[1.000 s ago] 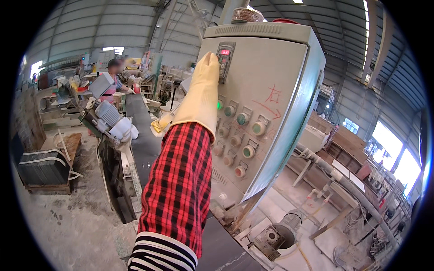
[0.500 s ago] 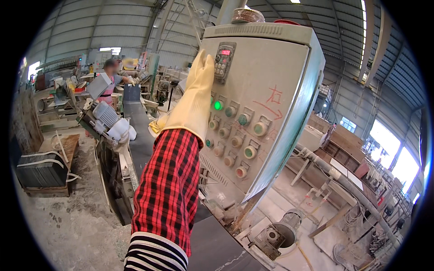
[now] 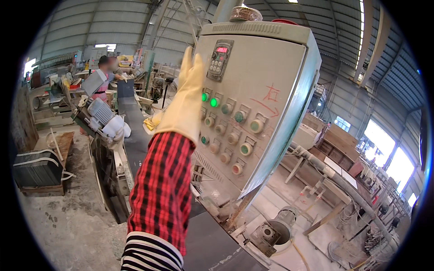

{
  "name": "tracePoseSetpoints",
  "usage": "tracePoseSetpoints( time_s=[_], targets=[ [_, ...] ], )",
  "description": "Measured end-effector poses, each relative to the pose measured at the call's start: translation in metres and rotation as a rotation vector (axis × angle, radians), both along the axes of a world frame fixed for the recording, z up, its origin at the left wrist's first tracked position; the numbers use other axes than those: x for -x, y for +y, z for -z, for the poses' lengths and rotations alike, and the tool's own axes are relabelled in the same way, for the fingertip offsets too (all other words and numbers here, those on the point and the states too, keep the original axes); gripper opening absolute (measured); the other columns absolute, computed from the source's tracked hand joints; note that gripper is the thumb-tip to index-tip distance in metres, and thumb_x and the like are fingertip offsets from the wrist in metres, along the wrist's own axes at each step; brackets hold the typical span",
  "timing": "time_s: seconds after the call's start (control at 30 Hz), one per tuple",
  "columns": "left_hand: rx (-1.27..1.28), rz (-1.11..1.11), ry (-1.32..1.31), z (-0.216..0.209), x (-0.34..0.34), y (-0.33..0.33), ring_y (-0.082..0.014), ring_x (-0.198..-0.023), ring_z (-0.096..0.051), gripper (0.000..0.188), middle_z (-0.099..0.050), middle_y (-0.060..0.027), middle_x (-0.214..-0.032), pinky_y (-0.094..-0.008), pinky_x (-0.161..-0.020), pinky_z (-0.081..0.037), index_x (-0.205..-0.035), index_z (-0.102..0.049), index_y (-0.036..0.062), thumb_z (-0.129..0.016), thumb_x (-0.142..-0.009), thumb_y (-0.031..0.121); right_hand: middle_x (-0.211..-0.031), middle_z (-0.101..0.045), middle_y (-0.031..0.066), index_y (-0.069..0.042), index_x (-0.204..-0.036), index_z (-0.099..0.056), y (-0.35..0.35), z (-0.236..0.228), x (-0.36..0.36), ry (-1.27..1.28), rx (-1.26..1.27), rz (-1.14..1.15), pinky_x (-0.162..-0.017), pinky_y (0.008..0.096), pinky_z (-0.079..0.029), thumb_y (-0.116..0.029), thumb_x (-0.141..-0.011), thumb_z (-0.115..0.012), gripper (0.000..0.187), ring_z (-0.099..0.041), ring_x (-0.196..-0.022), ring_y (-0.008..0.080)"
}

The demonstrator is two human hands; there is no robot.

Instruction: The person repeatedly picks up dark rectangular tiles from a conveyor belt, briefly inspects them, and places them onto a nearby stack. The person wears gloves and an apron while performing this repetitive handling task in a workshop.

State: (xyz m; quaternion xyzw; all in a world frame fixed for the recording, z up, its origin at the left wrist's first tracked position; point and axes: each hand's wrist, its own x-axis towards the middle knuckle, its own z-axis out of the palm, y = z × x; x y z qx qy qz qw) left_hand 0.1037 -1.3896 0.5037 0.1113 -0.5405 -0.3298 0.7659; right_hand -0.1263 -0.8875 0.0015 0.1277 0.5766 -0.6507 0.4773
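Note:
My left hand (image 3: pixel 185 95), in a cream rubber glove, is raised in front of the left side of a grey control cabinet (image 3: pixel 264 58). Its fingers point upward and stand apart, with nothing held. Nearest to it is a small black keypad (image 3: pixel 220 60) with a lit red display. Rows of round buttons lie to the right of the glove, among them a brightly lit green one (image 3: pixel 214 102). The glove hides part of the cabinet's left edge, and I cannot tell whether it touches the door. My right hand is out of view.
A grey motor (image 3: pixel 101 112) sits on a machine to the left, beside a dark belt-like surface (image 3: pixel 132 119). Strapped dark slabs (image 3: pixel 38 168) rest on a pallet. Another motor (image 3: pixel 284 221) stands low right. Farther back, a person (image 3: pixel 101 79) stands left.
The view has shifted slightly, so the cabinet sits a little farther left. My left hand has drawn slightly left of the keypad, uncovering another green button; its fingers look more spread.

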Motion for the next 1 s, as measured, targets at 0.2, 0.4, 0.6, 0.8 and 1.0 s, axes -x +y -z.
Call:
tracePoseSetpoints(
  time_s=[0.2,0.4,0.6,0.8,1.0],
  targets=[
    [-0.203,0.316,-0.014,0.180,-0.004,0.048,-0.0200,-0.141,-0.029,0.057,-0.033,-0.0111,-0.152,-0.0311,-0.116,-0.021,-0.146,-0.032,0.0002,-0.046,-0.101,0.033,-0.147,-0.039,0.0116,-0.005,-0.140,-0.039,0.028,0.001,0.002,0.001,-0.018,0.069,-0.112,0.0482,-0.030,-0.029,-0.094,-0.056,0.055,-0.037,-0.133,0.0315],
    [-0.745,0.050,-0.261,0.435,-0.137,0.228,-0.0248,-0.134,-0.040,0.048,-0.045,-0.0195,-0.141,-0.0342,-0.113,-0.026,-0.144,-0.033,-0.0005,-0.037,-0.104,0.024,-0.147,-0.038,0.0115,-0.005,-0.141,-0.038,0.027,0.008,-0.005,-0.019,0.011,-0.003,-0.112,0.0484,-0.030,-0.029,-0.094,-0.055,0.055,-0.037,-0.134,0.0315],
    [-1.018,-0.133,0.026,0.527,-0.198,0.373,-0.0292,-0.132,-0.042,0.047,-0.046,-0.0207,-0.140,-0.0384,-0.112,-0.030,-0.143,-0.035,-0.0006,-0.035,-0.104,0.027,-0.148,-0.037,0.0114,-0.005,-0.141,-0.038,0.083,0.043,0.010,-0.025,0.039,0.039,-0.112,0.0486,-0.029,-0.029,-0.094,-0.055,0.056,-0.036,-0.134,0.0315],
    [-1.053,-0.266,-0.004,0.488,-0.236,0.435,-0.0273,-0.127,-0.047,0.048,-0.049,-0.0179,-0.136,-0.0377,-0.108,-0.036,-0.140,-0.040,-0.0006,-0.037,-0.104,0.031,-0.149,-0.038,0.0107,-0.006,-0.143,-0.037,0.093,0.037,0.018,-0.224,-0.047,0.003,-0.114,0.0442,-0.027,-0.036,-0.093,-0.056,0.061,-0.037,-0.135,0.0300],
    [-1.273,-0.396,-0.073,0.486,-0.246,0.577,-0.0292,-0.114,-0.058,0.045,-0.057,-0.0192,-0.126,-0.0378,-0.096,-0.048,-0.136,-0.048,0.0087,-0.043,-0.101,0.037,-0.139,-0.048,0.0096,-0.003,-0.136,-0.045,0.091,0.042,0.003,-0.400,0.211,-0.002,-0.108,0.0393,-0.037,-0.028,-0.096,-0.053,0.048,-0.047,-0.126,0.0252]
  ],
)
